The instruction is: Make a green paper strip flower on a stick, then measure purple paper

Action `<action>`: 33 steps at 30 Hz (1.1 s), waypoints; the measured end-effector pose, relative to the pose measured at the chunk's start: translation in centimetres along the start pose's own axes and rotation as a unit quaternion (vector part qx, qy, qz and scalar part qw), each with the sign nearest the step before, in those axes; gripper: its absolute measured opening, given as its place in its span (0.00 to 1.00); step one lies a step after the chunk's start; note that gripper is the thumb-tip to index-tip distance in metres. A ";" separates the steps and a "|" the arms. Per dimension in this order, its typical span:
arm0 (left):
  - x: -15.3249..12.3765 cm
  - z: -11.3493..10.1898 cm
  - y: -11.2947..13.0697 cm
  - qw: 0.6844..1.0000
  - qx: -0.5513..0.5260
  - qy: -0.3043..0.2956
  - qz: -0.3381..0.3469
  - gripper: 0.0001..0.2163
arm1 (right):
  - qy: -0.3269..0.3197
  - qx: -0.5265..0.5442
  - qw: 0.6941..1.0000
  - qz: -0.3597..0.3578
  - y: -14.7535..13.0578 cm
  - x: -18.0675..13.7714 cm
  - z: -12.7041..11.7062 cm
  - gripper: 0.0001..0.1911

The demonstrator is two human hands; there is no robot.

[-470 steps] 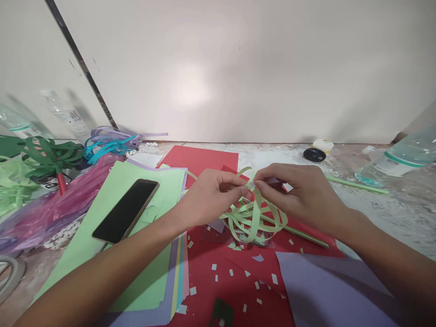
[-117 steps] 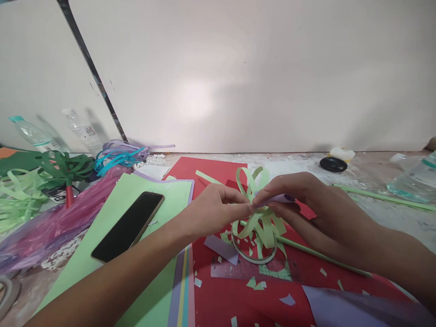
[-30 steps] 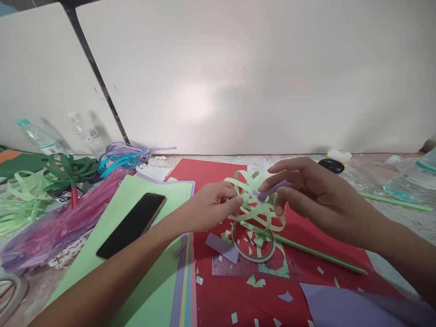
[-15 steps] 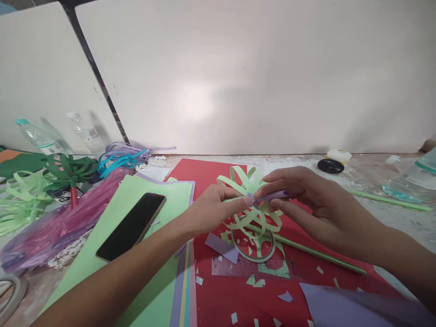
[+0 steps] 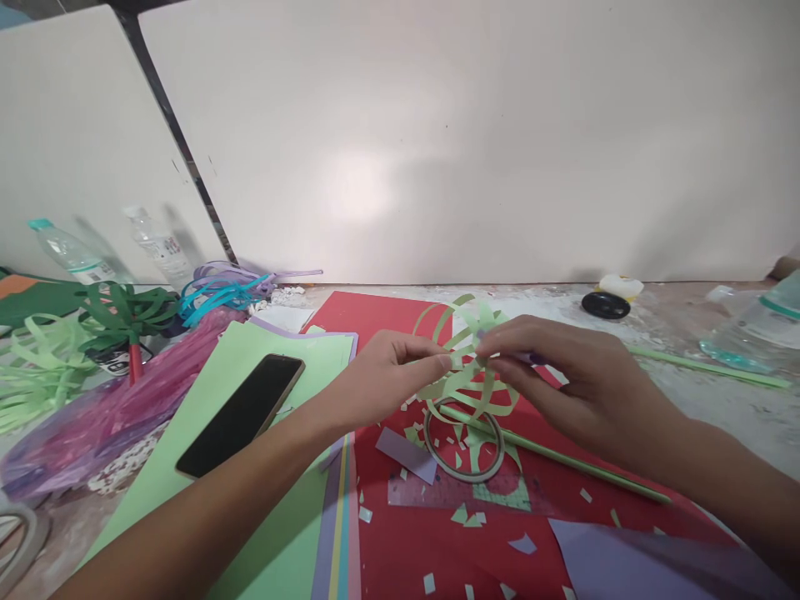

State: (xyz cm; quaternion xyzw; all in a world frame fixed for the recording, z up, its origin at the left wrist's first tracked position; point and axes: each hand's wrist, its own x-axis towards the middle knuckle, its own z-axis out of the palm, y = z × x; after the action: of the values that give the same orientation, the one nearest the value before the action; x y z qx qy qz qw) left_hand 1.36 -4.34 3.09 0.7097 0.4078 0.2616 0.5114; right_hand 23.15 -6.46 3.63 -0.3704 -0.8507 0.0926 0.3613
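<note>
Pale green loop cluster (image 5: 468,381) is above red sheet (image 5: 406,542), loops look done, centre seemingly unfinished, left hand (image 5: 381,379) pinching a loop, right hand (image 5: 575,375) pinching purple piece (image 5: 522,357) there.

Dark phone (image 5: 241,414) and teal-capped bottle (image 5: 72,252)

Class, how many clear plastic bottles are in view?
3: a teal-capped bottle at far left, a white-capped bottle beside it, and a cut-off bottle at the right edge. More may be hidden.
</note>
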 end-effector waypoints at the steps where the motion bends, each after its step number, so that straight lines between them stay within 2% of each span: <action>1: -0.1 0.1 0.2 1.000 0.012 -0.004 0.007 0.15 | -0.001 -0.006 1.000 -0.027 -0.1 0.0 0.1 0.06; 5: -0.4 0.6 0.6 0.998 0.050 -0.003 0.024 0.16 | 0.012 -0.031 0.995 -0.093 -0.5 -0.1 0.7 0.08; 9: -0.6 0.8 0.6 0.999 0.044 0.024 0.022 0.16 | 0.028 -0.040 0.993 -0.108 -0.4 -0.1 0.8 0.09; 14: -0.8 0.8 0.6 0.998 0.047 0.021 0.029 0.12 | 0.024 -0.031 0.995 -0.095 -0.3 -0.2 0.7 0.09; 18: -1.2 0.9 1.2 0.992 0.109 0.045 0.037 0.10 | 0.013 -0.015 0.997 -0.075 -0.4 -0.1 0.7 0.06; 21: -1.6 1.1 1.9 0.977 0.179 0.080 0.080 0.09 | 0.008 -0.002 0.998 -0.064 -0.5 0.1 0.7 0.05; 26: -2.1 1.4 2.6 0.948 0.253 0.105 0.159 0.08 | 0.006 0.023 0.999 -0.026 -1.0 0.1 0.6 0.06; 33: -2.3 1.4 2.5 0.931 0.288 0.109 0.194 0.08 | -0.006 0.044 0.999 -0.010 -1.0 -0.1 0.4 0.06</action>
State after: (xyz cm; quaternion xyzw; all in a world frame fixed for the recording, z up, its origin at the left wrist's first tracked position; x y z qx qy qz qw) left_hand 2.02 -7.38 5.02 0.8589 0.3731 0.3032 0.1767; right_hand 22.40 -7.19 3.75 -0.3450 -0.8515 0.1287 0.3734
